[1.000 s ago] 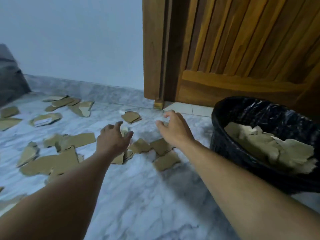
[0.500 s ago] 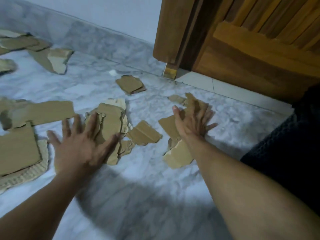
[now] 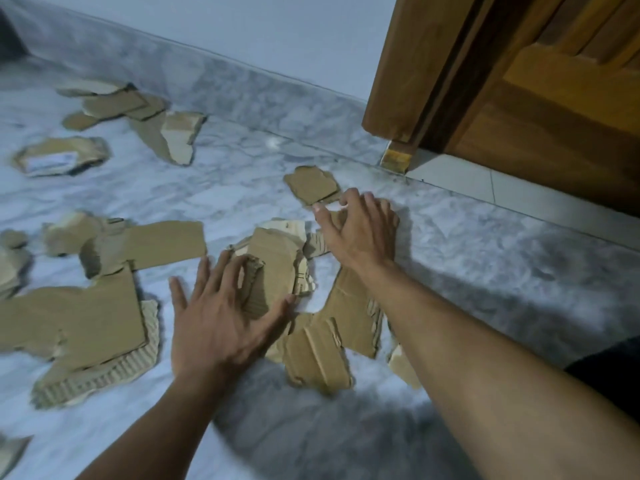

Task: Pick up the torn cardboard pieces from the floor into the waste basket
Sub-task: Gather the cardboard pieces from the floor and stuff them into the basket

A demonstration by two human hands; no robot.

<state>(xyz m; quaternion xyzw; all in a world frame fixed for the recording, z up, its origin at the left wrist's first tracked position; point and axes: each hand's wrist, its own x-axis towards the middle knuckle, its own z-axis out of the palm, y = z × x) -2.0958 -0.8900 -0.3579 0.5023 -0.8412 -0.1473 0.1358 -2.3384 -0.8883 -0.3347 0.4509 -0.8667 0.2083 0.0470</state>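
Note:
Torn brown cardboard pieces lie scattered over the marble floor. My left hand (image 3: 221,317) lies spread, palm down, on the near edge of a central heap of pieces (image 3: 277,258). My right hand (image 3: 360,230) presses with bent fingers on pieces at the heap's far right side, thumb stretched left. Just beyond it lies a small piece (image 3: 311,185). More pieces (image 3: 318,355) sit between my forearms. Only a dark corner of the black waste basket (image 3: 609,372) shows at the right edge.
A large flat piece (image 3: 86,317) and several others (image 3: 138,244) lie to the left, with more near the skirting (image 3: 173,133). A wooden door and frame (image 3: 519,98) stand at the back right. Bare marble floor (image 3: 485,254) stretches right of my right hand.
The view has dropped closer to the floor. Both hands have come down onto the heap, the right one reaching farther and bending its fingers. The basket has slid almost out of view.

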